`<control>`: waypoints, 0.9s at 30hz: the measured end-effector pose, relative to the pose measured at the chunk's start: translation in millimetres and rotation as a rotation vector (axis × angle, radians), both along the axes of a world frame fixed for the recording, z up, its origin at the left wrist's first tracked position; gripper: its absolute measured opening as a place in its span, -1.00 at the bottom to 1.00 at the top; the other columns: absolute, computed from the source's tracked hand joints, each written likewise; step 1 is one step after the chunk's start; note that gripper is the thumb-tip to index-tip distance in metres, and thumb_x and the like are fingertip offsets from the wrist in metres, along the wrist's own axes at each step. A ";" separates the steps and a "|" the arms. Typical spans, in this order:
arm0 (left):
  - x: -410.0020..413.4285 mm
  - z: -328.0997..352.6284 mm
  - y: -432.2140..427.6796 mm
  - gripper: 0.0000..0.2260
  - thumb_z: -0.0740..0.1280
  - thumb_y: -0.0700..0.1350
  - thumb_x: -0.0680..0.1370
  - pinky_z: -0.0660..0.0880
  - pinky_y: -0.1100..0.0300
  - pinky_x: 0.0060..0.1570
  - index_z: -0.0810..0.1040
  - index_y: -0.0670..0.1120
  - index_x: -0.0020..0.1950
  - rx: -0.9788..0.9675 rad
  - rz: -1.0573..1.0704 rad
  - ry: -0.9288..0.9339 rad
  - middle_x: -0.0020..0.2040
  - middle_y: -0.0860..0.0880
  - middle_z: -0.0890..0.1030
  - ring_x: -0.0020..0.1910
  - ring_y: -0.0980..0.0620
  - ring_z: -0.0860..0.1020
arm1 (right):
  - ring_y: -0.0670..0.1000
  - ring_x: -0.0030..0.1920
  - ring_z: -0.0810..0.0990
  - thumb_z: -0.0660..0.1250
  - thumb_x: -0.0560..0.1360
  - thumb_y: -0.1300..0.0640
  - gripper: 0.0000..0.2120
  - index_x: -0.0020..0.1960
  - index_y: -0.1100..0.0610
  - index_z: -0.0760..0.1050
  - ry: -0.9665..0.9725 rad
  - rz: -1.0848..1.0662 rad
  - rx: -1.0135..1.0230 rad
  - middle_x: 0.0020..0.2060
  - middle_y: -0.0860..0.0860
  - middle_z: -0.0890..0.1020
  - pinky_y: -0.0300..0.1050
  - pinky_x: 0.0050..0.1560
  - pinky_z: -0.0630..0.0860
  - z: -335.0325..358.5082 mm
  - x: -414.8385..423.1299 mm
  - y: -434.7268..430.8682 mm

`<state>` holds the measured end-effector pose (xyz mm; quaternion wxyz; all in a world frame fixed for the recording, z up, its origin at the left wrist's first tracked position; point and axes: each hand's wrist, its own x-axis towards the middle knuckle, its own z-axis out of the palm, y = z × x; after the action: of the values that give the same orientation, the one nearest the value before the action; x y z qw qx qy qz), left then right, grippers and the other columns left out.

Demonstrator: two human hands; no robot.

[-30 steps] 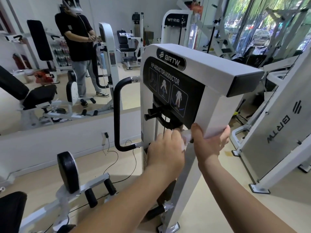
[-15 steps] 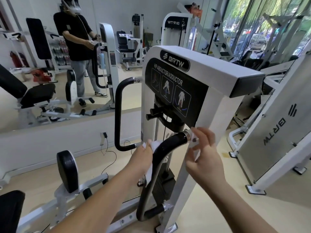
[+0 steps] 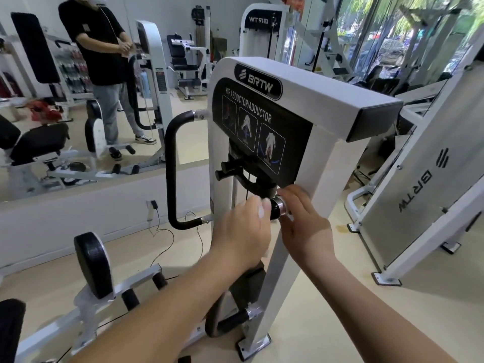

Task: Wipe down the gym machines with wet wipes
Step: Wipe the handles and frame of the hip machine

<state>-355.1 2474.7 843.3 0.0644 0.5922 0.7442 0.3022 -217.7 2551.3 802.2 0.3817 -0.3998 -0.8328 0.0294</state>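
Observation:
A white BRTW hip abductor/adductor machine (image 3: 301, 95) stands in front of me. Its right black handle (image 3: 230, 320) curves up to a chrome collar (image 3: 279, 207) beside the post. My left hand (image 3: 241, 231) is wrapped round the handle's upper part. A white wet wipe (image 3: 260, 211) shows only as a small patch at its fingertips. My right hand (image 3: 305, 224) is at the collar, with thumb above and fingers curled round the handle's end. The rest of the wipe is hidden under my left hand.
A second black handle (image 3: 171, 166) loops off the machine's left side. A black roller pad (image 3: 91, 263) on a white arm is at lower left. Another BRTW machine (image 3: 419, 195) leans close on the right. A wall mirror (image 3: 78, 100) reflects a standing person; cables trail on the floor.
My left hand has slid up the handle with the wipe, from its middle to just below the collar. My right hand has stayed at the handle's end.

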 end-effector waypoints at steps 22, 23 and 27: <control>18.7 -25.7 -14.0 -0.58 -0.02 0.10 0.73 0.48 0.10 0.06 0.49 -0.01 0.41 0.318 0.051 -0.113 0.16 0.06 0.58 0.16 0.04 0.52 | -0.02 0.09 0.62 0.35 0.47 0.37 -0.46 0.38 -0.02 0.50 0.094 0.039 -0.002 0.42 -0.15 0.49 -0.02 -0.25 0.63 -6.4 -1.1 8.7; 23.4 -13.1 -1.2 -0.64 -0.01 0.08 0.73 0.43 0.08 -0.05 0.53 0.00 0.23 0.266 0.053 -0.007 0.04 0.05 0.58 0.06 -0.01 0.53 | -0.01 0.08 0.64 0.36 0.51 0.33 -0.50 0.38 -0.04 0.49 0.088 0.032 -0.014 0.42 -0.17 0.48 -0.02 -0.24 0.64 -6.3 -0.9 9.4; 30.3 -9.4 18.5 -0.80 0.17 -0.04 0.69 0.40 0.00 -0.17 0.56 -0.08 0.09 0.250 0.102 0.331 -0.06 -0.04 0.53 -0.07 -0.14 0.54 | -0.05 0.06 0.65 0.34 0.60 0.22 -0.66 0.33 -0.05 0.53 0.107 0.104 0.016 0.36 -0.19 0.53 0.00 -0.22 0.65 -0.5 7.5 11.3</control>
<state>-324.9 2493.2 833.9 -0.1481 0.5990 0.7302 0.2934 -210.2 2562.5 801.7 0.4267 -0.3508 -0.8311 0.0636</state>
